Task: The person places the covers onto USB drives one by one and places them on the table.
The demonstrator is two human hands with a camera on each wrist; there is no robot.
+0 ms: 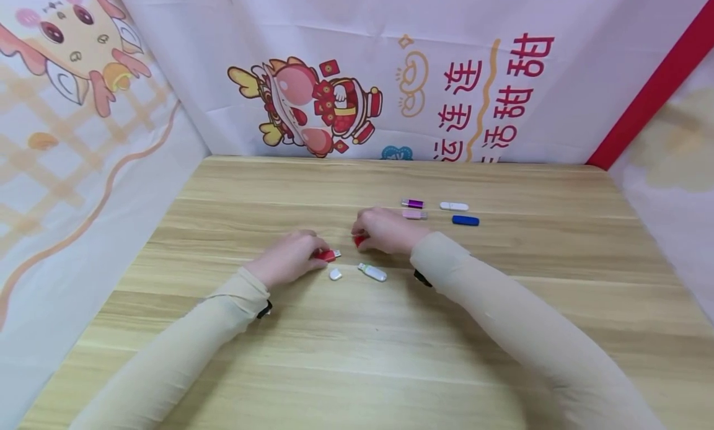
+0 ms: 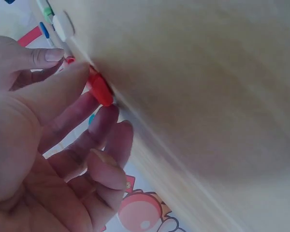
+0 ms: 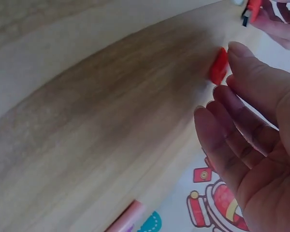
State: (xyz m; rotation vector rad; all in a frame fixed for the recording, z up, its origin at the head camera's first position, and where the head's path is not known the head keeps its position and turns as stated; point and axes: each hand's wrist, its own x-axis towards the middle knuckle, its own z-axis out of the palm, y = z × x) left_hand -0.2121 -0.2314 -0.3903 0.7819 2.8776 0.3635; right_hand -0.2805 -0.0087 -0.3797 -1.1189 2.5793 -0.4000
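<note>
My left hand (image 1: 292, 256) pinches a red USB stick (image 1: 325, 255) between thumb and fingers, its bare metal plug pointing right. The same stick's red body (image 2: 100, 89) shows beyond the thumb in the left wrist view. Facing it, my right hand (image 1: 387, 230) has thumb and forefinger at a small red cap (image 1: 359, 239), low over the table. In the right wrist view the cap (image 3: 219, 66) lies against the thumb tip, while the other fingers hang loosely bent. Just in front of both hands lie an uncapped white USB stick (image 1: 372, 271) and its white cap (image 1: 334, 274).
Behind the right hand, a purple USB stick (image 1: 413, 203), a pink one (image 1: 414, 214), a white one (image 1: 454, 206) and a blue one (image 1: 465, 220) lie grouped on the wooden table (image 1: 357, 355). A printed cloth (image 1: 357, 21) hangs along the table's far edge.
</note>
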